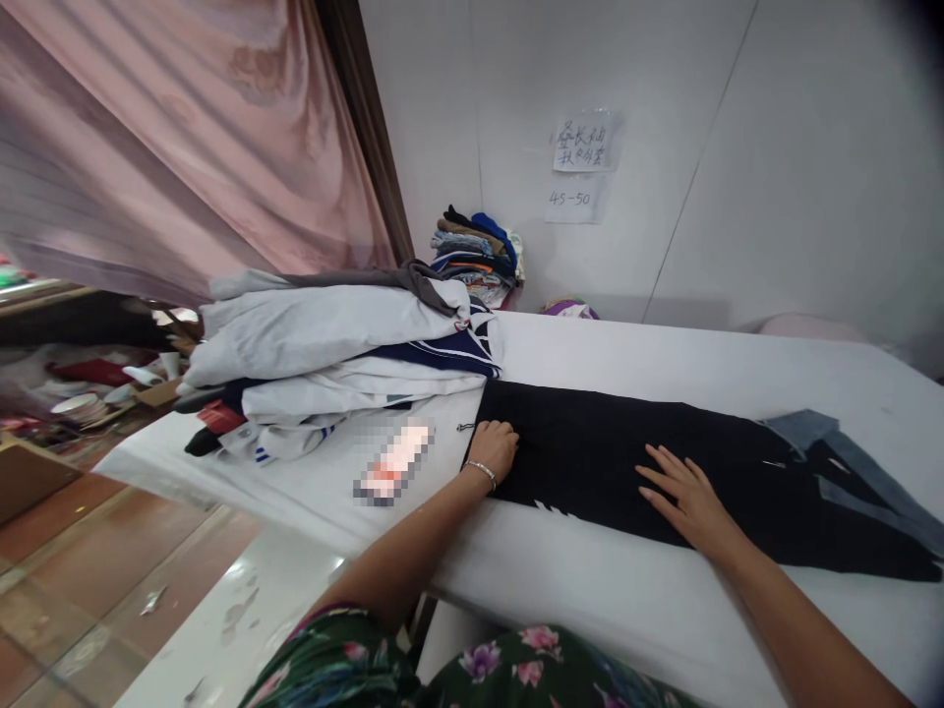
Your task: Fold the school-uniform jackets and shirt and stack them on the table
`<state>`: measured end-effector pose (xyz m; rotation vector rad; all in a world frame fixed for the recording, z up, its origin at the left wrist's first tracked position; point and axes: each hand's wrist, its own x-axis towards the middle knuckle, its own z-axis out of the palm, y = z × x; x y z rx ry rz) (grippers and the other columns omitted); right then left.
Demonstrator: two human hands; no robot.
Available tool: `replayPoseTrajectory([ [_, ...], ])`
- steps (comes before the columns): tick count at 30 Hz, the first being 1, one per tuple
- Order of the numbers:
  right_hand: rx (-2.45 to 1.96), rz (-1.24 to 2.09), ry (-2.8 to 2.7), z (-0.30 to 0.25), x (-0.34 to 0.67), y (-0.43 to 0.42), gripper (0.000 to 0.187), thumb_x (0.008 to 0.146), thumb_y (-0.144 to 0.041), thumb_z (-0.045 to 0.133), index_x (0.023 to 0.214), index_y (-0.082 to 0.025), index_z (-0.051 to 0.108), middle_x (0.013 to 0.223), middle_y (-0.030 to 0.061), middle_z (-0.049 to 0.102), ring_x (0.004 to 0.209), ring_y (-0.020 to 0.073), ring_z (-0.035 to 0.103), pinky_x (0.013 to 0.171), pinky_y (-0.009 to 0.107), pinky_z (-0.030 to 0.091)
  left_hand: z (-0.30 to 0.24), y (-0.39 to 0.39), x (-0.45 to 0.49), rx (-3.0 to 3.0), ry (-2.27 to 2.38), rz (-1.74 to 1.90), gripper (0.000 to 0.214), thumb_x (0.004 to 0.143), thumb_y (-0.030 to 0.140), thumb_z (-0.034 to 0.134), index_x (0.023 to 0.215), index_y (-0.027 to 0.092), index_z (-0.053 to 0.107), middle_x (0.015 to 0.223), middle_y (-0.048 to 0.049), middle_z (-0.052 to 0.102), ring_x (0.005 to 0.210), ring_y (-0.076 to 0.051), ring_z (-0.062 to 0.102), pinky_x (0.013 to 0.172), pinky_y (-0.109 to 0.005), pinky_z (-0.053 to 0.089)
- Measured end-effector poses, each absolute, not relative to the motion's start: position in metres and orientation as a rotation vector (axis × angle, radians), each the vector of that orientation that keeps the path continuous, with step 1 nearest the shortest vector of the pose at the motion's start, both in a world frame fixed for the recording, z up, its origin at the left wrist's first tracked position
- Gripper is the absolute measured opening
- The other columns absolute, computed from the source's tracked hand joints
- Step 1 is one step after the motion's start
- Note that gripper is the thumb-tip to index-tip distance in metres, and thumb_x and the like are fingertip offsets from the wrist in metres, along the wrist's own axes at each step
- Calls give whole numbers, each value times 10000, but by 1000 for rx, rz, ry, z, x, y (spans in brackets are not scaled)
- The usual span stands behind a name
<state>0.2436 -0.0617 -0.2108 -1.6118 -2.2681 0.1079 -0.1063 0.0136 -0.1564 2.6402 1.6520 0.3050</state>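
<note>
A black garment (590,442) with grey-blue panels at its right end lies stretched lengthwise across the white table. White stripes show along its near edge, and a small cord loop sticks out at its left end. My left hand (496,452), with a bracelet at the wrist, rests on that left end, its fingers curled onto the cloth; the fingertips are partly hidden. Farther right, my right hand (685,500) lies on the middle of the garment, fingers spread and holding nothing.
A heap of white, grey and navy clothes (331,334) covers the table's left part. Beside it lies a blurred-out object (394,464). Folded clothes (479,256) are stacked against the back wall, where paper notes (582,147) hang. A pink curtain (221,128) drapes at left.
</note>
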Motion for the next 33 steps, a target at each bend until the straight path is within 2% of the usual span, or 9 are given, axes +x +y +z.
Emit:
replayPoseTrajectory([
  [4,-1609,99,-2219,-210,244,-61,479,922,-560,387,1242,-287,617,1483,64,402,1396,283,302,1114,570,227,-154,11,-116,2526,1589,455,206,849,280,563,985,208,699,1042,-60,686,983,-205,595,914,-370,406],
  [7,-1637,-18,-2119,-209,245,-58,505,930,-554,348,1286,-280,578,1504,61,370,1413,280,261,1115,566,219,-146,23,-131,2137,1769,693,294,880,359,512,1094,226,665,1196,-44,653,1134,-181,560,1004,-305,378],
  [9,-1698,-62,-2105,-211,246,-57,525,930,-559,332,1315,-279,552,1505,64,369,1415,286,255,1109,574,220,-143,33,-140,1877,1965,701,396,898,402,465,1196,183,608,1287,-96,601,1206,-206,528,1022,-310,370],
  [12,-1790,-25,-2176,-217,245,-56,563,921,-582,326,1338,-264,531,1487,83,398,1403,292,284,1099,572,239,-144,45,-147,1684,2095,609,550,876,462,479,1272,84,531,1292,-210,576,1201,-283,544,993,-370,399],
  [16,-1838,12,-2214,-218,241,-56,575,923,-574,336,1370,-251,498,1506,81,365,1414,280,258,1112,546,230,-147,59,-144,1568,2108,551,607,757,493,635,1191,73,576,1276,-248,579,1213,-342,535,975,-399,416],
  [20,-1862,54,-2196,-209,237,-57,550,934,-542,344,1372,-248,496,1509,82,359,1419,272,247,1119,540,214,-142,69,-141,1430,2045,541,486,652,423,741,984,79,657,1121,-237,670,1107,-358,609,883,-391,486],
  [25,-1857,113,-2167,-197,233,-59,518,939,-491,376,1378,-240,490,1513,87,352,1422,261,239,1133,516,184,-134,70,-145,1269,1806,513,365,699,461,694,782,106,681,887,-177,738,844,-284,706,727,-340,568],
  [28,-1863,157,-2150,-193,232,-60,523,938,-489,382,1386,-239,480,1520,92,337,1426,260,224,1137,512,161,-132,68,-148,1073,1646,558,330,703,428,706,758,103,689,845,-160,742,783,-249,713,715,-309,584],
  [33,-1851,226,-2148,-189,231,-60,552,934,-515,383,1400,-231,463,1525,108,324,1430,276,203,1134,524,137,-125,64,-145,948,1572,646,319,649,337,777,858,111,693,806,-133,744,696,-247,713,620,-322,593],
])
